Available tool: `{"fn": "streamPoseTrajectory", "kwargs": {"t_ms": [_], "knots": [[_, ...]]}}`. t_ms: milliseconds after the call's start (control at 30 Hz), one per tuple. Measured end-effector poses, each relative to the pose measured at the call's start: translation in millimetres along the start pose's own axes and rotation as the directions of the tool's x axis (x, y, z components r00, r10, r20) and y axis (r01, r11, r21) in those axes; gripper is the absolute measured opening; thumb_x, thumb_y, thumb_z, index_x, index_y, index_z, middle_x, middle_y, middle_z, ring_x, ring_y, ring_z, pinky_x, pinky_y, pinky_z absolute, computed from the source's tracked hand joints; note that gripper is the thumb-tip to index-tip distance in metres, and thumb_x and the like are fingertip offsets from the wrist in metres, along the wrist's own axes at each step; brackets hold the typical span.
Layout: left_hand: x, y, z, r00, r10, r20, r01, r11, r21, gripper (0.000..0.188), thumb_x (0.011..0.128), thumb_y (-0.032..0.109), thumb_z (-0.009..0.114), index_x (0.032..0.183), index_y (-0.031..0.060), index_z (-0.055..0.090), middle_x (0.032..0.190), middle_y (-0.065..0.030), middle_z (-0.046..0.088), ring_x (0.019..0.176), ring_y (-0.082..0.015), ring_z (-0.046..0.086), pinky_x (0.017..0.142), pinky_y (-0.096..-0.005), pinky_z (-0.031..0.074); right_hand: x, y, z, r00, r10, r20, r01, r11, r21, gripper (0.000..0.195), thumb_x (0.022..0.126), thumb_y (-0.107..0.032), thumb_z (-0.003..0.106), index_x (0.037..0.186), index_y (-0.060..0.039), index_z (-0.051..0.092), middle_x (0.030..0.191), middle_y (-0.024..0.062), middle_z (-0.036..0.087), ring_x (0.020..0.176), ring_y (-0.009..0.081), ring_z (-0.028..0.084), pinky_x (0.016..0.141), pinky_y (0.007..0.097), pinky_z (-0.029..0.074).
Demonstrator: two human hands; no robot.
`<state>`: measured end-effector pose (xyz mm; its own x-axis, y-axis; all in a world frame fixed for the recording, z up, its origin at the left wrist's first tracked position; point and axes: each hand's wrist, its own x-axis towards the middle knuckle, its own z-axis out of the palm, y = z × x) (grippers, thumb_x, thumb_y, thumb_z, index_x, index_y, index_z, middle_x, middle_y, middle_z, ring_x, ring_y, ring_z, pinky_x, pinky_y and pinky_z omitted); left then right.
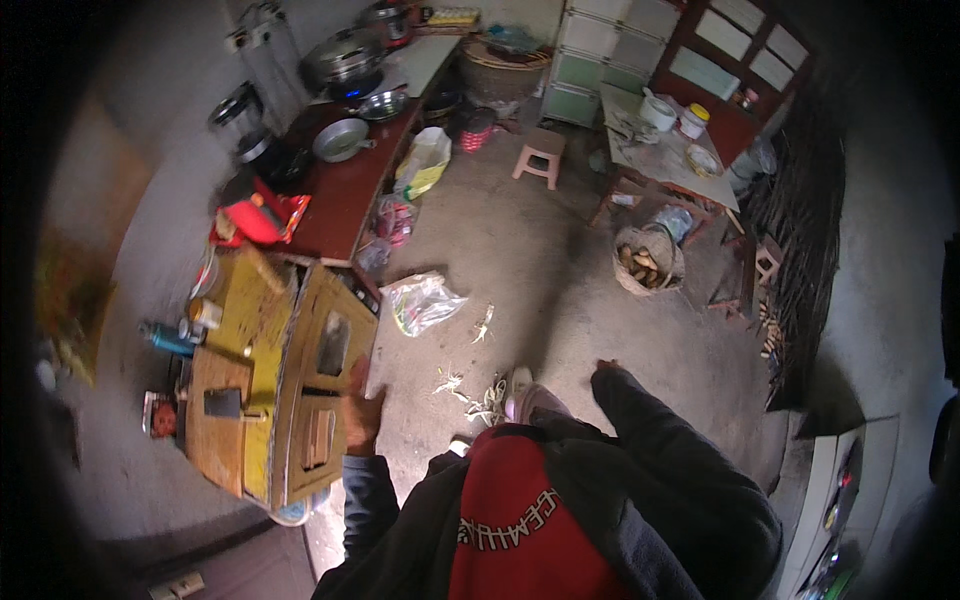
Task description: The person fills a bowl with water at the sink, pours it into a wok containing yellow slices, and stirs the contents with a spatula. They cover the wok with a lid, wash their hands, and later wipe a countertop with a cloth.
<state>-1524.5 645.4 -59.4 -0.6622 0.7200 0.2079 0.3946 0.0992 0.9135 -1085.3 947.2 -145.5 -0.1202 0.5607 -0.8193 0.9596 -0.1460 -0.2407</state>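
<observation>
My left hand [364, 416], slightly blurred, hangs beside the front of a yellow wooden cabinet [259, 311]. Its thumb stands apart from the fingers and nothing is in it; whether it touches the cabinet door I cannot tell. On the cabinet top lies a wooden cutting board [214, 442] with a cleaver [223, 403] on it. Of my right hand [609, 364] only a small part shows past the dark sleeve, over the bare floor. Vegetable scraps [486, 405] lie on the concrete near my shoe [517, 382].
A clear plastic bag [424, 301] lies on the floor ahead. Farther right stands a woven basket [637, 279] of brownish, potato-like produce. A pink stool [540, 154] is at the back. Pans and a steamer [346, 64] fill the left red counter [352, 176]; bundled sticks [799, 225] line the right wall.
</observation>
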Motion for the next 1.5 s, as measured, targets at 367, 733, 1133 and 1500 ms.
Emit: {"fn": "streamPoseTrajectory", "kwargs": {"t_ms": [367, 733, 1133, 1500], "knots": [[175.4, 48.9, 221.2, 0.899, -0.131, 0.417, 0.121, 0.991, 0.05, 0.014, 0.082, 0.017, 0.065, 0.088, 0.005, 0.068, 0.102, -0.0139, 0.062, 0.11, -0.0278, 0.053, 0.095, -0.0359, 0.04, 229.1, 145.8, -80.2, 0.999, -0.038, -0.015, 0.037, 0.999, -0.039, 0.045, 0.073, -0.035, 0.072, 0.108, -0.0082, 0.06, 0.119, 0.0144, 0.057, 0.105, 0.0305, 0.058, 0.09, 0.0461, 0.045], [343.0, 152.2, 430.2, 0.896, -0.203, 0.395, 0.148, 0.975, 0.167, 0.032, 0.075, 0.014, 0.072, 0.107, 0.0114, 0.064, 0.125, -0.0175, 0.049, 0.123, -0.0317, 0.042, 0.102, -0.0406, 0.034, 457.7, 125.9, -307.9, 0.997, -0.01, -0.074, 0.011, 1.0, 0.014, 0.069, 0.072, -0.051, 0.069, 0.125, -0.0103, 0.053, 0.13, 0.0154, 0.051, 0.119, 0.0354, 0.048, 0.099, 0.0466, 0.038], [541.1, 154.3, 579.6, 0.844, -0.193, 0.5, 0.307, 0.939, -0.156, 0.017, 0.088, 0.017, 0.06, 0.09, 0.0011, 0.067, 0.113, -0.0113, 0.059, 0.109, -0.0197, 0.053, 0.093, -0.0317, 0.039, 545.2, 21.8, -515.2, 0.955, -0.024, -0.296, 0.174, 0.853, 0.492, 0.053, 0.078, -0.037, 0.067, 0.125, -0.0168, 0.054, 0.123, 0.0087, 0.053, 0.102, 0.0292, 0.055, 0.079, 0.0401, 0.042], [586.1, 149.9, 723.4, 0.773, -0.409, 0.486, 0.492, 0.869, -0.051, 0.027, 0.087, 0.014, 0.061, 0.111, 0.0022, 0.058, 0.107, -0.009, 0.063, 0.104, -0.0169, 0.055, 0.096, -0.0309, 0.039, 673.6, -88.2, -817.5, 0.938, 0.087, -0.337, 0.323, 0.137, 0.936, 0.034, 0.087, -0.026, 0.059, 0.12, -0.0239, 0.055, 0.106, -0.0023, 0.062, 0.076, 0.0238, 0.067, 0.05, 0.0327, 0.047]]}}
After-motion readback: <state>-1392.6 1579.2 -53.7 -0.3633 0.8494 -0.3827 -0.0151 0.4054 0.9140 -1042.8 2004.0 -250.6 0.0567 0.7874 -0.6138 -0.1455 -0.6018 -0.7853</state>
